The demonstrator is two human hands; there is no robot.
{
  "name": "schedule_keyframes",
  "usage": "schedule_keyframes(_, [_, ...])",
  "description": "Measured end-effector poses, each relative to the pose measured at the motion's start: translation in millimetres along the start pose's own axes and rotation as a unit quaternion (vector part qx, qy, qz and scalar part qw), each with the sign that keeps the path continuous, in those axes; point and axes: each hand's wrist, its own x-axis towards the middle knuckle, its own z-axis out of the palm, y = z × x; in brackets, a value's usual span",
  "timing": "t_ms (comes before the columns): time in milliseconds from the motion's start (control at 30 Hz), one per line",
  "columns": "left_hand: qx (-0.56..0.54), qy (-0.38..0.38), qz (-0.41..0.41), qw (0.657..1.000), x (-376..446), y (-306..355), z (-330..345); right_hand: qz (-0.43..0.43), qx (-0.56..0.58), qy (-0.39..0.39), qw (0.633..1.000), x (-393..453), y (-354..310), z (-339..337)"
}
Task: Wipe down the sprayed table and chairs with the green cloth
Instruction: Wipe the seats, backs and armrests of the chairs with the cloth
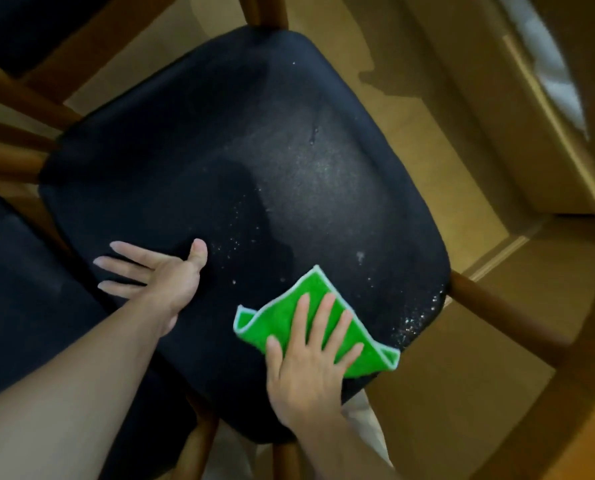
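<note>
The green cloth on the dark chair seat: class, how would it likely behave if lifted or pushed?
The green cloth would probably flop when lifted: its edges already curl and fold. Pushed under the flat right hand, it likely slides but may bunch, since the chair seat looks textured and speckled with droplets.

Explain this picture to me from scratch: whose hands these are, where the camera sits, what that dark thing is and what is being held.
There is no machine here. A person wears a wide-angle camera on the head, so this one picture looks down at their own two bare hands. The dark shape is the black padded seat of a wooden chair, speckled with white spray droplets, thickest at its right edge. The right hand presses flat, fingers straight, on a green cloth lying on the seat's near right part. The left hand rests open on the seat's left side, holding nothing. Another dark seat shows at left, above a tan floor.
</note>
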Motion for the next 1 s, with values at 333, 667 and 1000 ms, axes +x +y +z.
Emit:
schedule_keyframes(333, [0.015,0.029,0.018,0.999,7.3,-4.3,6.0,-0.088,-0.057,0.143,0.984,164.0,26.7,-101.6])
schedule_keyframes(667, [0.012,0.036,0.026,0.999,3.6,-5.1,6.2,-0.027,-0.013,0.124,0.992,61.3,-11.3,-23.5])
schedule_keyframes(1000, [-0.001,0.023,0.036,0.999,-1.5,-3.2,1.7,-0.347,-0.187,0.049,0.918,57.9,-9.7,-29.3])
